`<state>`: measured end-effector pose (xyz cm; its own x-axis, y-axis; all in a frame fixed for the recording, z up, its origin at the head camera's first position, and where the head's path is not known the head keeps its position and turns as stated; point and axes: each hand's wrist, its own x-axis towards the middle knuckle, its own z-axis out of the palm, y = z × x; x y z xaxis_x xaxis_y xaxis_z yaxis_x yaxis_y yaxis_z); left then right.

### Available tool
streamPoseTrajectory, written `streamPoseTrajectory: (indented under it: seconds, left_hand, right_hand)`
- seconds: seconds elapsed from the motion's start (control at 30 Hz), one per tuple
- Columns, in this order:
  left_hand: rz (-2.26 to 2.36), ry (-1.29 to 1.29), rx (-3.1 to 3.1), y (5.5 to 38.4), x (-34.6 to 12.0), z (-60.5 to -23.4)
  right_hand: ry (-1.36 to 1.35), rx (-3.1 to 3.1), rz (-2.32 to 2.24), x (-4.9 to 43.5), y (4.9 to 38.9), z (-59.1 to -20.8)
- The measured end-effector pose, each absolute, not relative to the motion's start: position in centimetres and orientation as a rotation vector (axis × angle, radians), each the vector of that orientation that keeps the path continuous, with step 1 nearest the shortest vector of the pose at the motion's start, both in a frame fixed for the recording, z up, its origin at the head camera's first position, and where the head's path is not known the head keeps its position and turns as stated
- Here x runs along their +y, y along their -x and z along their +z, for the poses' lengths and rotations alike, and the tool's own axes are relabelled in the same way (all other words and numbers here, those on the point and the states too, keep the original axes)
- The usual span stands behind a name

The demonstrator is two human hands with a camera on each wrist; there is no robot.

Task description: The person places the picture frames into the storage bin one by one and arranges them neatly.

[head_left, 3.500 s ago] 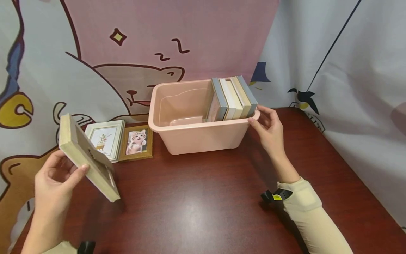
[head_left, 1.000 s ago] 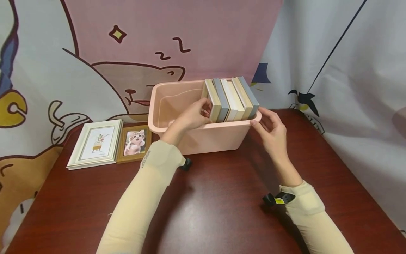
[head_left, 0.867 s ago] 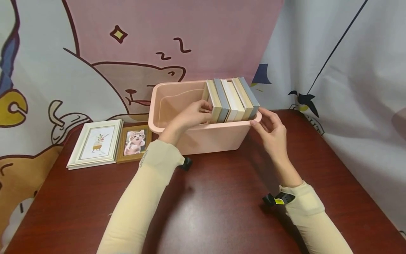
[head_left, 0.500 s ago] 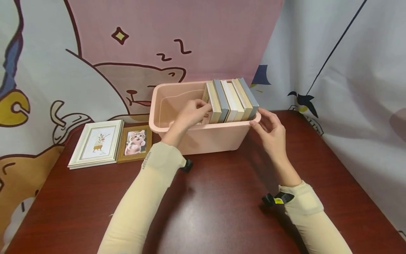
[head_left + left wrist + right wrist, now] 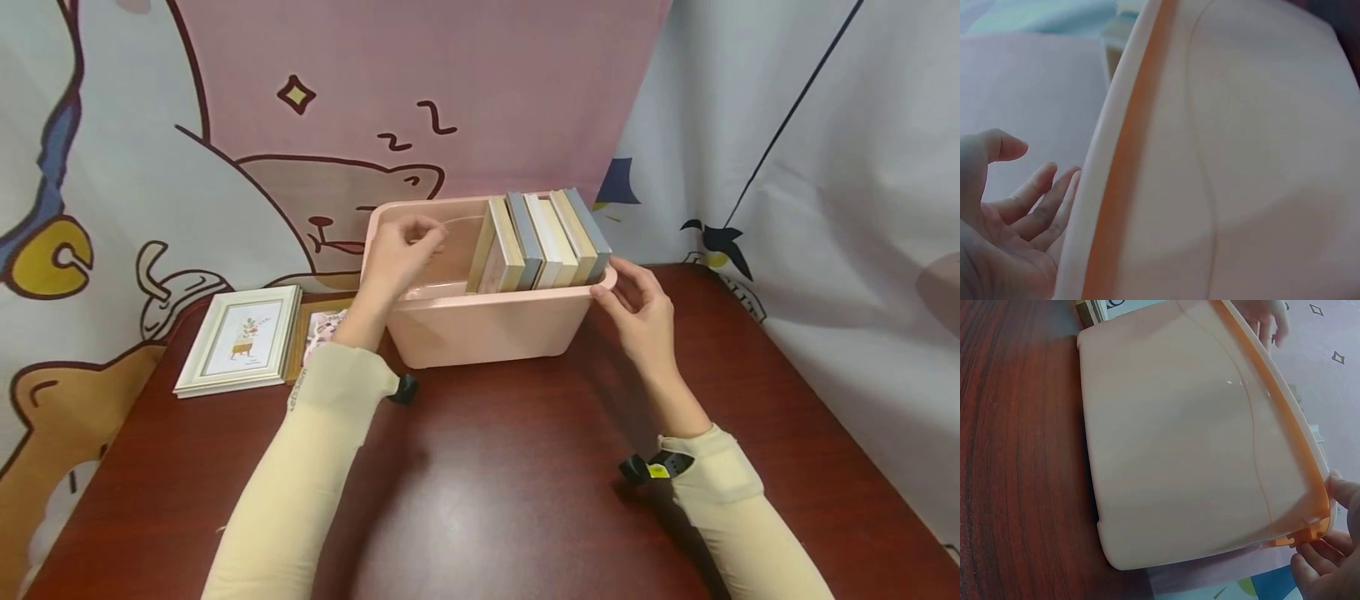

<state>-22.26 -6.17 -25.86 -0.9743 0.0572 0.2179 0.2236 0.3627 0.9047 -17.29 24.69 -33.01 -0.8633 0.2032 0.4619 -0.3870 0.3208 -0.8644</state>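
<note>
A pink plastic bin (image 5: 480,333) sits on the dark red table against the curtain. Several picture frames stand on edge in its right half; the leftmost is a cream one (image 5: 510,258), leaning slightly. My left hand (image 5: 401,254) hovers over the bin's left part, fingers loosely bent with nothing between them. In the left wrist view, that hand (image 5: 1022,219) is beyond the bin's rim (image 5: 1100,162), its thumb apart from the fingers. My right hand (image 5: 641,312) holds the bin's right end by the rim, and the right wrist view has the hand (image 5: 1335,556) gripping that corner.
Left of the bin lie a white frame with a plant picture (image 5: 243,342) and a wooden frame with a cat photo (image 5: 322,332), the latter partly covered by my left wrist. A patterned curtain (image 5: 480,92) closes off the back and right side.
My left hand has put the cream frame into the bin beside the others, let go and moved left and up away from it. My right hand stays on the rim.
</note>
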Motion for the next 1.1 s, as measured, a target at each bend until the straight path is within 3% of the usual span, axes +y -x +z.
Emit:
streamPoseTrajectory:
  seconds: [0.5,1.1]
  left_hand:
    - [-1.827,-0.014,-2.168,21.2,-14.1,-27.9]
    - [-1.824,-0.303,-2.252,21.1,-16.8,-34.7]
  right_hand:
    - [-0.166,-2.102,1.563,24.9,17.7,-33.3]
    - [-0.17,-2.099,1.56,24.9,17.5,-33.2]
